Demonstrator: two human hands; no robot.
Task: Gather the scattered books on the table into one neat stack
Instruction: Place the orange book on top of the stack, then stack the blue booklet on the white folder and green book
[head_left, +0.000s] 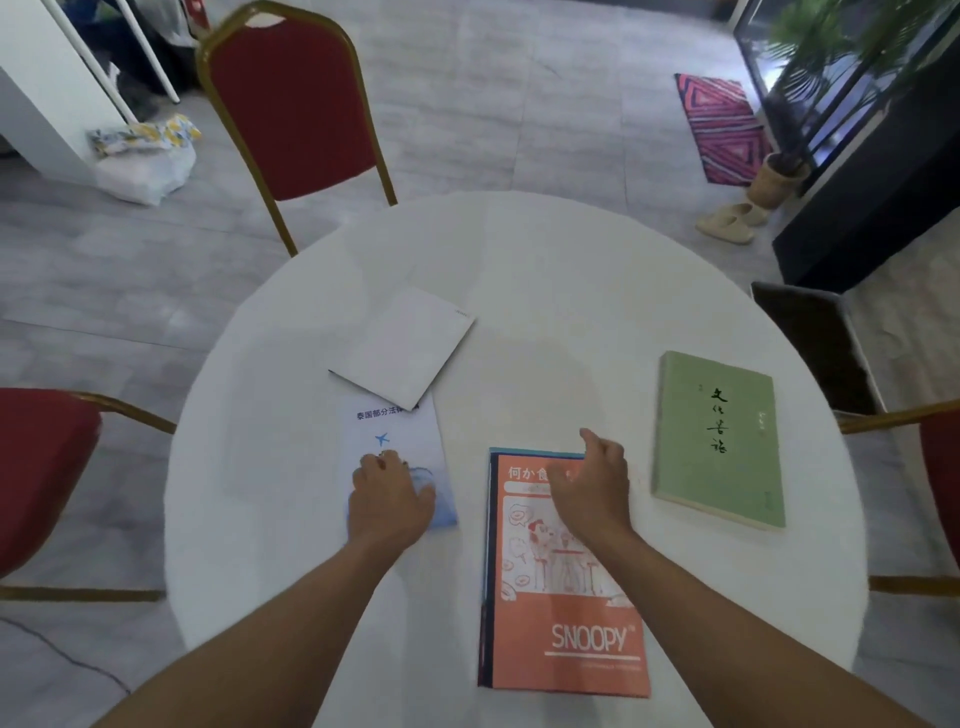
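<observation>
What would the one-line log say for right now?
stack: not started | left hand: flat on blue-and-white booklet | right hand: open above orange Snoopy book | green book: untouched

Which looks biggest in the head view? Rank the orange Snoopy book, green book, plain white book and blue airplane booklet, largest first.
1. Orange Snoopy book, though it lies nearest the camera, which inflates it.
2. Green book.
3. Plain white book and blue airplane booklet: unranked, since the booklet is partly hidden by the white book and the left hand.

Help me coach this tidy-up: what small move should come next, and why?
Probably slide the pale blue booklet under the left hand right onto the orange Snoopy book: that hand already rests on it, and the orange book lies closest.
</observation>
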